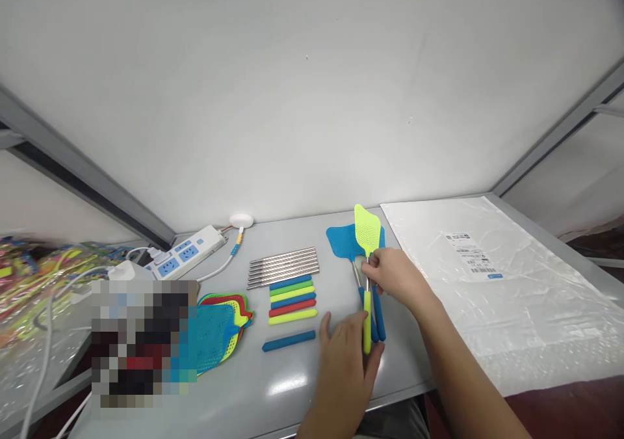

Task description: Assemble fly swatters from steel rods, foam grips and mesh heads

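Yellow-green fly swatter (367,244) lies lengthwise on the grey table (273,387), mesh head pointing at the wall, resting on top of blue fly swatters (341,242) whose handles show just beside its own. Right hand (392,276) reaches in from the right; its grip is pinched shut on the yellow-green swatter's metal shaft, just below the mesh head. Left hand (346,354) lies at the handle end, fingers spread flat on the table, thumb side touching the yellow-green handle; its grip is not closed on anything. To the left, a loose blue handle sleeve (288,341) lies alone, and beyond it a neat row of coloured handle sleeves (292,299) in blue, green, yellow and red. A bundle of metal rods (283,267) sits just behind that row. Further left, a stack of mesh swatter heads (219,325), blue on top. White power strip (188,253) with blue sockets near the wall. Clear plastic bags (492,283) with a printed label cover the right side of the table.
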The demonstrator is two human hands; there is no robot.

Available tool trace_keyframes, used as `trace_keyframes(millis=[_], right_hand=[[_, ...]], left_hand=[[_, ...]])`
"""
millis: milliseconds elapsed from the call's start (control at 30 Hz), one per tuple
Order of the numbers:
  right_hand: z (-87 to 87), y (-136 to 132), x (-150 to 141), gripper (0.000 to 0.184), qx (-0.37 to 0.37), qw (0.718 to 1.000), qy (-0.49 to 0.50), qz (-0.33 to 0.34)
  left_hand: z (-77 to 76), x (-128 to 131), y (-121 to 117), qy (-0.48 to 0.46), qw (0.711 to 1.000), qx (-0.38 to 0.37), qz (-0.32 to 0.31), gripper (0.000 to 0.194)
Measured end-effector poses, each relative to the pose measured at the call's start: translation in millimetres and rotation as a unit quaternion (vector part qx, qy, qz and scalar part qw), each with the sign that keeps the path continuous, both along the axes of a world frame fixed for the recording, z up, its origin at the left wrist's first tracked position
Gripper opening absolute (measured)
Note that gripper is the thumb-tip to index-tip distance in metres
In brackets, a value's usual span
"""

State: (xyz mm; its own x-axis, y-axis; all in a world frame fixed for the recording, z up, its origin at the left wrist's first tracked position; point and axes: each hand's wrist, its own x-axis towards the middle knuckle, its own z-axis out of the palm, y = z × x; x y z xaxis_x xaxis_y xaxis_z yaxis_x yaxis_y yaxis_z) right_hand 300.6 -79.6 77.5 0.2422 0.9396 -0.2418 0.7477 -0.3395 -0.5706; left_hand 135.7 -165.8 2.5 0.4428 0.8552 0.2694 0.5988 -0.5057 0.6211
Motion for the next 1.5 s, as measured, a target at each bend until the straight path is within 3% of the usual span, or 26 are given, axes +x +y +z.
trace_keyframes(millis=[233,333,467,600,767,967,1167,1500], right_hand=[[-10.2,-10.1,-10.2,0.023,0.044,0.998,0.042,-0.002],[-20.0,-23.4,-14.4,0.016,0.049,0.997,0.063,0.001],[-28.5,-39.0,-18.5,0.020,0.043,0.998,0.045,-0.014],[-31.2,-43.6,-21.5,0.033,0.031,0.999,-0.022,-0.024],[-40.1,-38.3,-24.1,0.024,0.006,0.994,-0.102,-0.028],[-46.1,-33.2,-26.7,0.019,0.001,0.987,-0.162,-0.023],[-43.8,-30.9,-25.4,0.012,-0.008,0.983,-0.183,-0.006],[-44.2,-34.9,-23.4,0.010,-0.018,0.984,-0.177,0.003]], left_hand=[[5.4,11.9,2.7,-0.051,0.998,0.007,0.037,0.026],[5.0,18.1,4.1,-0.087,0.996,-0.012,0.033,0.025],[1.5,21.6,2.5,-0.113,0.993,-0.031,0.021,0.026],[-0.2,21.3,-0.5,-0.093,0.994,-0.051,-0.002,0.025],[1.9,16.4,2.5,-0.054,0.997,-0.053,-0.012,0.013],[-0.2,12.7,9.4,0.009,1.000,0.003,-0.007,0.011],[-0.2,17.6,11.6,0.039,0.998,0.038,-0.013,0.012],[-1.7,19.5,9.7,0.047,0.998,0.023,-0.030,0.009]])
